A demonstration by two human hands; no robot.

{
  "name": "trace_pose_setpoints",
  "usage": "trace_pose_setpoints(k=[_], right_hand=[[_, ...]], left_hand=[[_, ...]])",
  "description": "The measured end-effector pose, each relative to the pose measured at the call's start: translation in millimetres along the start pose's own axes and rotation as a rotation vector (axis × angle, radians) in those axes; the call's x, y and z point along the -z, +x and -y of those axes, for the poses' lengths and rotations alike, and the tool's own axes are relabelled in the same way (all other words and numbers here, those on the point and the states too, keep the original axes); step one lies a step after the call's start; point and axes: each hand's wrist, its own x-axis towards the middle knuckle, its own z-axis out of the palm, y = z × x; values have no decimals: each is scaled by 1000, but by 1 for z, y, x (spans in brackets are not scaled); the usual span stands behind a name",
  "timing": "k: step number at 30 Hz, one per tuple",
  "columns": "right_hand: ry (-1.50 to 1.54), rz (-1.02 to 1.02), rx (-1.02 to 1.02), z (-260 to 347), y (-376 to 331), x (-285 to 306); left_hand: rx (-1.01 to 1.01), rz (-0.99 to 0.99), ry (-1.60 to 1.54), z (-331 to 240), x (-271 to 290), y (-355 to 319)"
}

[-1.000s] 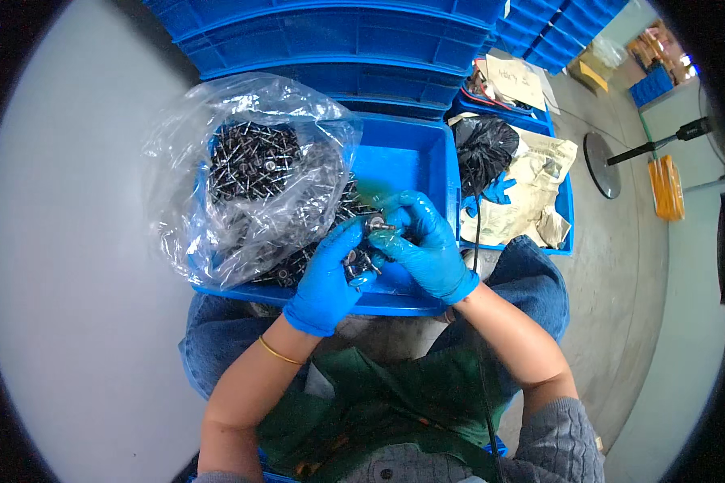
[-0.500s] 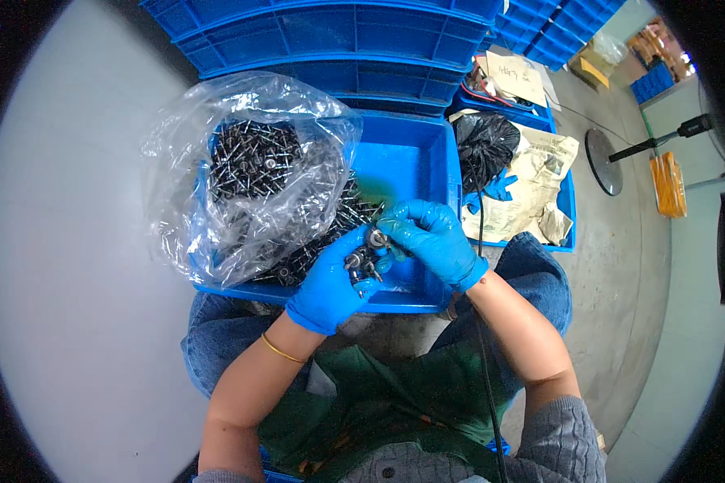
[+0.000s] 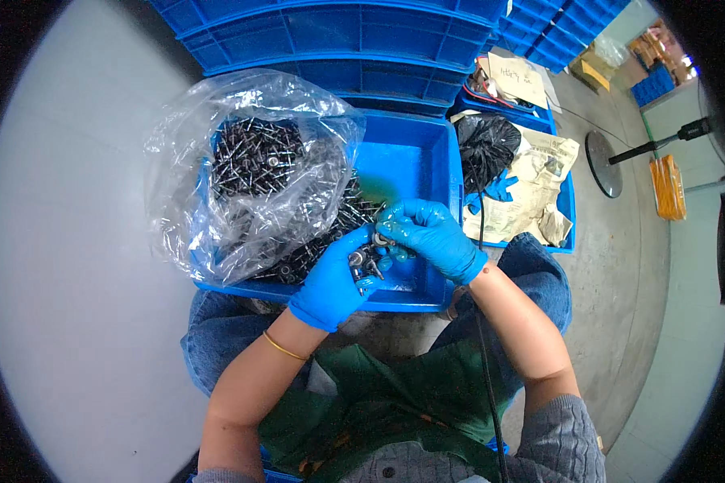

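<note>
My left hand (image 3: 331, 282), in a blue glove, is curled around several small metal parts (image 3: 365, 262) with round heads and thin pins. Its thumb and fingertips meet my right hand (image 3: 432, 237), also gloved, which pinches one round-headed part (image 3: 382, 239) at the left hand's upper edge. Both hands are over the front of a blue tray (image 3: 412, 161). To their left, a heap of similar dark pinned parts (image 3: 354, 208) lies in the tray. A clear plastic bag (image 3: 177, 209) holds more of them.
Stacked blue crates (image 3: 330, 36) stand behind the tray. At the right, another blue bin (image 3: 568, 211) carries brown paper (image 3: 544, 165), a black plastic bag (image 3: 488, 146) and a blue glove (image 3: 501, 188). A black cable (image 3: 486, 362) hangs down across my right side. A round-based stand (image 3: 602, 163) is on the floor.
My right fingertips have closed in over the round-headed part, covering more of it. The left hand has shifted very slightly; the rest looks the same.
</note>
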Motion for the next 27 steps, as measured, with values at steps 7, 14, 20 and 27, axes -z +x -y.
trace_pose_setpoints(k=[7, 14, 20, 27], right_hand=[[123, 30, -14, -4, 1, 6], [58, 25, -90, -1, 2, 8], [113, 57, -40, 1, 1, 6], [1, 66, 106, -8, 2, -1]], left_hand=[[117, -22, -198, -9, -7, 3], [27, -19, -84, 0, -7, 3], [109, -41, -286, -12, -7, 5], [178, -78, -527, -5, -2, 6]])
